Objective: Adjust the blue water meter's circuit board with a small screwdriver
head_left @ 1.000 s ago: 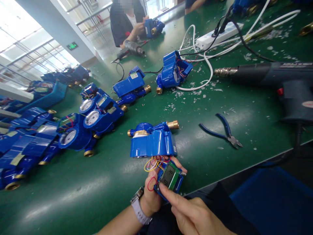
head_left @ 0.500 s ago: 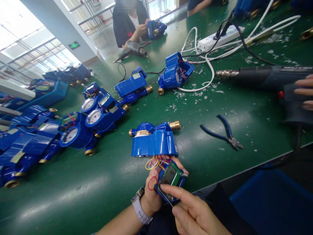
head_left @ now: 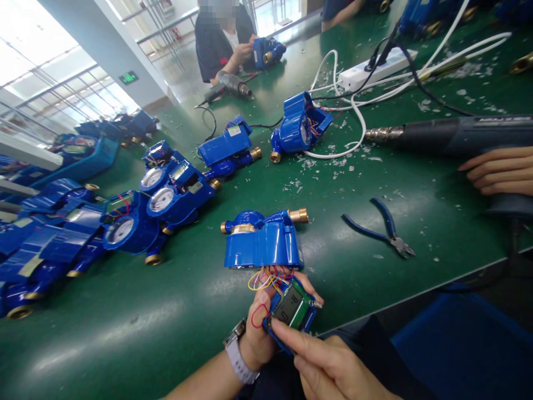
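My left hand [head_left: 260, 328], with a watch on its wrist, holds a blue-cased circuit board with a grey display [head_left: 287, 308]. Dark characters show on the display. Thin coloured wires [head_left: 266, 278] run from the board to a blue water meter [head_left: 262, 247] lying on its side just beyond. My right hand [head_left: 328, 361] is closed, its index fingertip pressed at the board's near left corner. The thin metal tool seen in it half a second ago is now hidden behind that finger. A red wire loop [head_left: 259, 316] sticks out beside my left thumb.
Cutting pliers [head_left: 391, 236] lie open to the right. Another person's hand [head_left: 499, 169] rests by a heat gun [head_left: 433, 136]. More blue meters [head_left: 179, 194] stand at left. Beyond are a power strip [head_left: 375, 69], plastic scraps and a co-worker [head_left: 227, 41] holding a meter.
My right index finger has come down over the thin metal tool, covering it. The display characters look different. The other person's hand at right has moved left, below the heat gun.
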Motion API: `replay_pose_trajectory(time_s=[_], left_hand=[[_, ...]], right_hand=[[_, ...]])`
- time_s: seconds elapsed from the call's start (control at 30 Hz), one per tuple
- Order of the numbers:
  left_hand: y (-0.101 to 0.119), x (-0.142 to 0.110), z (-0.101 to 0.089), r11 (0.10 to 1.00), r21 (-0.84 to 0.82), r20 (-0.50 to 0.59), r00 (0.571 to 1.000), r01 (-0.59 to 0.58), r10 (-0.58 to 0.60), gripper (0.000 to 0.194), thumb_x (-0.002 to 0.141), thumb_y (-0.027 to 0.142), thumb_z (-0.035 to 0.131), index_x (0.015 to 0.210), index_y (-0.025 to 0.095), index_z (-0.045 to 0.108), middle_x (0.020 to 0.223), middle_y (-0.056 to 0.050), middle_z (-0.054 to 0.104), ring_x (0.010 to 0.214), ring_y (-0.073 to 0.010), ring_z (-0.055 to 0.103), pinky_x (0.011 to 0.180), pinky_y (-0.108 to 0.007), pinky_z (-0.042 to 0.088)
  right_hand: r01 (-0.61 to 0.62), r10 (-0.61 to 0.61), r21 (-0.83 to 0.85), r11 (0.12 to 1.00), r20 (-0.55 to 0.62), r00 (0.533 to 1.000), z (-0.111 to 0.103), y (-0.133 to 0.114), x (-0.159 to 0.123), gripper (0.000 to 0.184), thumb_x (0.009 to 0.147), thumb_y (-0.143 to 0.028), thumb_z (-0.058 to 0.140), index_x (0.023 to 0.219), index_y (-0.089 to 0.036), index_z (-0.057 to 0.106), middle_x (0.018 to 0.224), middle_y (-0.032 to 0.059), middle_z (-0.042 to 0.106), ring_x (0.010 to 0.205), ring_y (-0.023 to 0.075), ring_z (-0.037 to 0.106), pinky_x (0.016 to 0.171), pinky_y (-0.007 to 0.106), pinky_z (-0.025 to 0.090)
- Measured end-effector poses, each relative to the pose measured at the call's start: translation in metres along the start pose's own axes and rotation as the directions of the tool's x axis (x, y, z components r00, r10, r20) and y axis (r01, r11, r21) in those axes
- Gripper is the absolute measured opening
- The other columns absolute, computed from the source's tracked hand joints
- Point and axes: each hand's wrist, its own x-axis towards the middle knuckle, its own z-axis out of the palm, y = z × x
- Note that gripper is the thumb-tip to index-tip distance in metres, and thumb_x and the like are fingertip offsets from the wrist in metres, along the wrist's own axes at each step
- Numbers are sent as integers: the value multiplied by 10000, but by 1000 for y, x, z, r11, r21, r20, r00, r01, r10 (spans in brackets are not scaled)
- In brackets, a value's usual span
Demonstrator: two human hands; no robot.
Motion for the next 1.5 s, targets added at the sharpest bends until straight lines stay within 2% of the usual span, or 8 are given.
replay_pose_trajectory(time_s=[0.33,0.43,0.57,0.73,0.87,0.97,1.3,1.5], left_hand=[[0,1,-5,999,-37,66,998,-19,21,460,880,562,529,1047,152,653,958,-80,654,880,-238,648,862,-371,508],[-1,1,-8,999,-32,59,998,-27,29,467,850,579,578,1085,179,626,996,-83,670,901,-261,661,863,-403,518],[2,2,-7,1000,-17,66,998,12,-11,496,834,610,601,1117,203,611,1100,-97,672,962,-273,666,904,-427,507],[6,3,-8,1000,7,85,996,-4,3,523,828,639,599,1119,205,637,1117,-92,664,946,-251,668,895,-395,514],[3,1,-14,1000,19,118,993,0,-3,569,853,655,546,1186,199,620,1204,-106,621,991,-258,648,908,-379,509],[1,-3,-19,998,55,139,990,-3,-5,672,838,710,507,1246,182,585,1269,-132,581,1029,-277,627,930,-390,498],[6,1,-9,999,-21,90,995,44,-42,542,844,639,570,1138,187,625,1034,-94,659,888,-254,673,819,-380,555],[3,-2,-10,998,-28,40,997,60,-59,441,862,550,581,1111,189,634,963,-93,673,812,-269,684,758,-413,573]], right_hand=[[-204,213,396,895,22,977,12,7,-3,668,943,-641,456,1361,-120,445,517,-102,313,404,71,236,438,182,228],[-211,215,243,947,10,977,3,-9,-3,456,945,-504,479,1222,-145,441,567,-96,309,462,93,280,456,191,257],[-139,138,-285,948,-24,990,-13,-32,-5,265,915,-180,377,1153,-166,493,630,-42,489,557,124,492,557,218,394],[164,-99,-797,582,131,986,-30,-41,-10,588,773,6,399,1322,-192,462,914,24,701,706,162,675,589,225,487],[297,-133,-924,240,271,953,-37,-50,-7,556,787,-10,435,1324,-149,475,860,26,685,606,185,661,446,261,469],[322,-151,-935,150,300,942,-36,-54,-3,472,840,-57,464,1305,-135,496,796,15,661,544,180,640,397,276,438],[321,-137,-931,173,300,944,-36,-55,-3,501,836,-12,429,1320,-130,490,806,18,667,565,182,652,437,284,456],[261,-16,-866,426,281,959,-38,-55,6,595,764,-5,500,1333,-176,515,944,39,701,714,178,681,578,243,516]])
